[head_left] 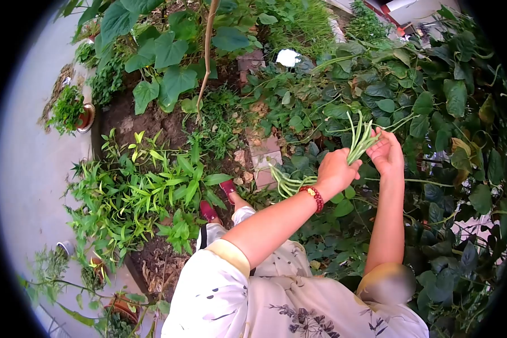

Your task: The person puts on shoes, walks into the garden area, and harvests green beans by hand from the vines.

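My left hand (336, 172), with a red beaded bracelet (312, 198) at its wrist, is closed around a bunch of long green beans (359, 138). The upper ends fan out above the fist, while the lower ends (287, 181) hang out behind it towards the left. Close beside it, my right hand (387, 153) has its palm turned up and its fingers curled in at the bunch's upper right side. Its fingertips meet the beans there. Leafy bean vines (411, 107) surround both hands.
Dense vines fill the right side. Brick paving (263, 160) runs ahead of my red shoes (210, 212). Low leafy plants (152, 188) grow to the left, near a thin wooden stake (208, 62). Potted plants (67, 110) line the concrete (34, 169). Something white (288, 57) lies among the leaves.
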Motion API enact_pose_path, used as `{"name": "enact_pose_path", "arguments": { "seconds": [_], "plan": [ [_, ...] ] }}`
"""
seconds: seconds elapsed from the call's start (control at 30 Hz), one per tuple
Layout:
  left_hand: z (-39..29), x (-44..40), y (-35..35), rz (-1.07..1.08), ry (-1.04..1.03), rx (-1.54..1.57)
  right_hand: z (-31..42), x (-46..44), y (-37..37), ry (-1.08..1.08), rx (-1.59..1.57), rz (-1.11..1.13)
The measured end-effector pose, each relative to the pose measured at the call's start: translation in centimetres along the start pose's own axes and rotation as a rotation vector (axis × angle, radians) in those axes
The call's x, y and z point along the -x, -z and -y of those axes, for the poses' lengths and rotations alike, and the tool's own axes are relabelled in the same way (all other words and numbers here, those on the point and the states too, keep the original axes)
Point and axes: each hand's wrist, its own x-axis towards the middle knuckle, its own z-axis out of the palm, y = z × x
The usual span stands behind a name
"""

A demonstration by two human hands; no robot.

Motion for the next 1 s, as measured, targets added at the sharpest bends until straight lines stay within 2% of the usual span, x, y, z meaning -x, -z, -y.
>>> {"name": "enact_pose_path", "arguments": {
  "seconds": [0.7,0.8,1.0],
  "plan": [
    [-0.9,-0.2,-0.1,0.011,-0.005,-0.002,0.3,-0.8,-0.9,0.195,0.012,-0.093],
    [-0.9,-0.3,-0.4,0.022,-0.007,0.000,0.4,-2.7,1.8,0.214,0.016,-0.001],
    [-1.3,0.2,0.1,0.039,0.022,0.016,-0.5,-0.6,-0.6,0.199,0.083,-0.006]
  ]
}}
